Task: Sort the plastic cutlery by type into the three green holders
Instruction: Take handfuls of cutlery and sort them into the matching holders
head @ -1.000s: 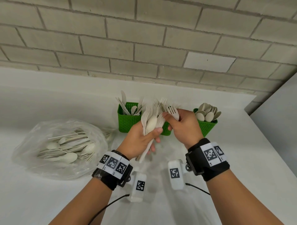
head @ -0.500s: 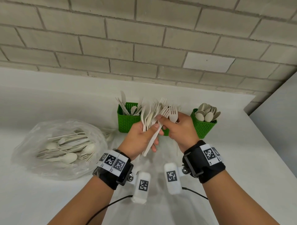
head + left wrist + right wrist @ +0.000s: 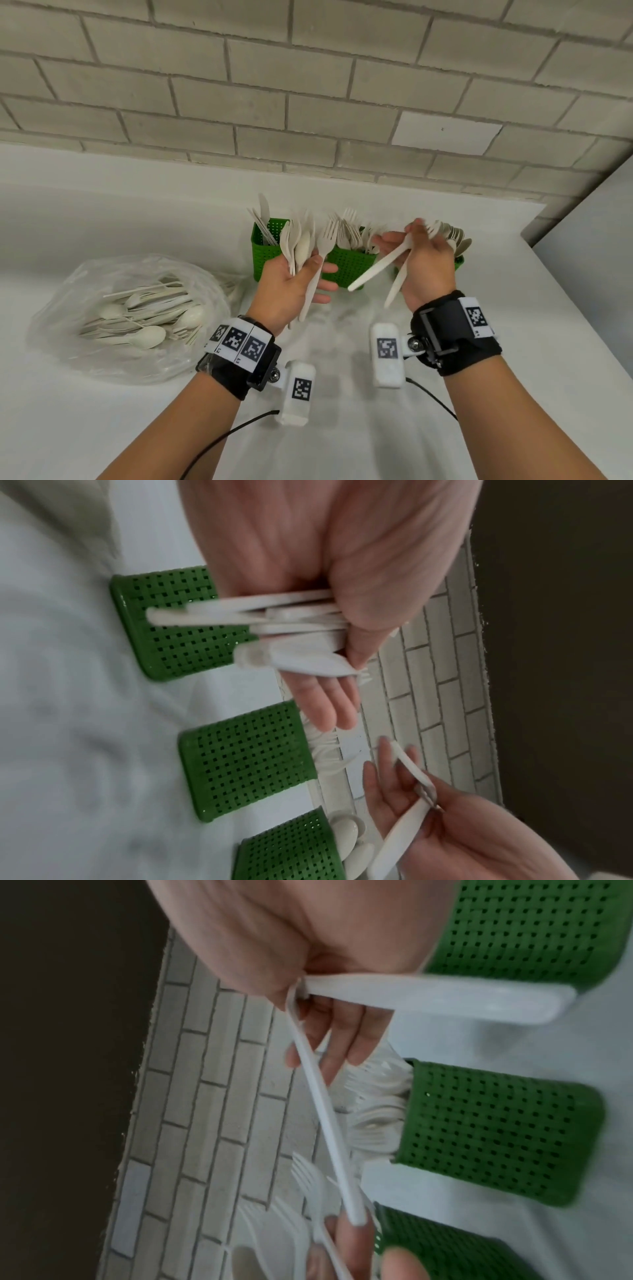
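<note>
Hands now apart: the right hand (image 3: pixel 423 263) has drawn two pieces (image 3: pixel 383 265) away from the bunch (image 3: pixel 301 246) that the left hand holds.

At the worktop's (image 3: pixel 513 342) left side lies a clear bag (image 3: pixel 130 308) of unsorted cutlery. To its right the left hand (image 3: pixel 291 287) grips a mixed bunch of forks and spoons upright, thumb pressed across the handles, other fingers loosely extended. Behind the hands, toward the back edge, stand the three green holders: the left holder (image 3: pixel 263 246) with knives, the middle holder (image 3: pixel 349 263) with forks, the right holder (image 3: pixel 291 850) with spoons. In front of the right holder, the right hand pinches the two pieces, whose handles point down and left.
</note>
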Motion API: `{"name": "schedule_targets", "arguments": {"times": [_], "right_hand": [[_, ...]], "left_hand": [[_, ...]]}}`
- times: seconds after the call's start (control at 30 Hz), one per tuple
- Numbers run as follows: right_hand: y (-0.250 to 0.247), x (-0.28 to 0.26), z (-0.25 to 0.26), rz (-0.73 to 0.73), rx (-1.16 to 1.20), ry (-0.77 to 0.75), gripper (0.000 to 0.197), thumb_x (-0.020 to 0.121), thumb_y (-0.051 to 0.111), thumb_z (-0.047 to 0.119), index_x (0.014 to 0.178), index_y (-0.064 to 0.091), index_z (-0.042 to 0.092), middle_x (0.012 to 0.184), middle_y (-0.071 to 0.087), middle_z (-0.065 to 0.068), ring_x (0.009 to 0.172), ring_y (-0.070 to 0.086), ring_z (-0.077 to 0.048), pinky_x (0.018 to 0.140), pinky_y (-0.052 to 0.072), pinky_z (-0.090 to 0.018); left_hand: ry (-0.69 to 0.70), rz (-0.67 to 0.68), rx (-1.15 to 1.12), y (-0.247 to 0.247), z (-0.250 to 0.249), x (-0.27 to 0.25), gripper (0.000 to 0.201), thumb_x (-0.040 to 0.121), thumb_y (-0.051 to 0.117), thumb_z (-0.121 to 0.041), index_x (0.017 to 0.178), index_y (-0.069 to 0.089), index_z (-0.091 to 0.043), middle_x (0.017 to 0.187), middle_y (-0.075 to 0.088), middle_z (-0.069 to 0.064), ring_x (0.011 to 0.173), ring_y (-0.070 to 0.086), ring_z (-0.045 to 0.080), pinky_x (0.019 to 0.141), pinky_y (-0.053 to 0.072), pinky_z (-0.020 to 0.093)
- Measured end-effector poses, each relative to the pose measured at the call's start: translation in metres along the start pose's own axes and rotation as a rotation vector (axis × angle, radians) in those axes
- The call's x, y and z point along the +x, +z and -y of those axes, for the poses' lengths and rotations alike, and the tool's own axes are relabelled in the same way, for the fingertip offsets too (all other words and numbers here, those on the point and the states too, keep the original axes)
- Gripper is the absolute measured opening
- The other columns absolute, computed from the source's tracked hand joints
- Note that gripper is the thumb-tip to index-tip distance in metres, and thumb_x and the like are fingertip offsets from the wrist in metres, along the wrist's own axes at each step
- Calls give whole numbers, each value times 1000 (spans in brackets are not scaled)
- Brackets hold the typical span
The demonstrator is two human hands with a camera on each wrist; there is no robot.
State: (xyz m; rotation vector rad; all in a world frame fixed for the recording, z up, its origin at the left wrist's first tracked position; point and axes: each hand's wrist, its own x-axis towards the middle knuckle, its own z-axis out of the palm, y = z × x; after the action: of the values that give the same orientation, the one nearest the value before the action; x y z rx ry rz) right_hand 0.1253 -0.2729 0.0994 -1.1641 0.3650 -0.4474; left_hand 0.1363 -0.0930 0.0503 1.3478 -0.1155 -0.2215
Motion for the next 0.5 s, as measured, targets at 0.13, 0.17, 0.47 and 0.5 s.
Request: {"name": "schedule_targets", "arguments": {"times": [0.13,0.17,0.47,0.5], "right_hand": [[0,4,11,13,38,-7,25,104,43,30,99,59,12,52,38,1,42,37,-13,43,39,-22],[1,5,12,18,-1,-9,24,103,46,31,101,62,12,51,32,3,41,30,-10,40,31,-20],[24,-25,-7,416,-456,19,20,89,68,17,85,69,-3,63,70,3,59,65,-4,52,46,-15],[25,-26,-9,435,-482,36,25,92,65,17,85,67,-7,63,69,1,58,64,-5,52,46,-16]], "left_hand": [[8,12,-34,-1,-2,2,23,98,54,-19,115,61,-4,95,76,9,74,73,28,62,60,39],[11,16,-43,0,-3,3,23,98,54,-19,114,61,-4,95,76,9,74,73,27,62,61,39],[27,138,-58,14,-11,-1,23,97,55,-16,114,65,-4,95,75,14,72,73,33,59,61,38],[19,151,-62,15,-11,-2,23,97,56,-16,115,64,-3,96,75,15,74,73,35,59,61,39]]}}
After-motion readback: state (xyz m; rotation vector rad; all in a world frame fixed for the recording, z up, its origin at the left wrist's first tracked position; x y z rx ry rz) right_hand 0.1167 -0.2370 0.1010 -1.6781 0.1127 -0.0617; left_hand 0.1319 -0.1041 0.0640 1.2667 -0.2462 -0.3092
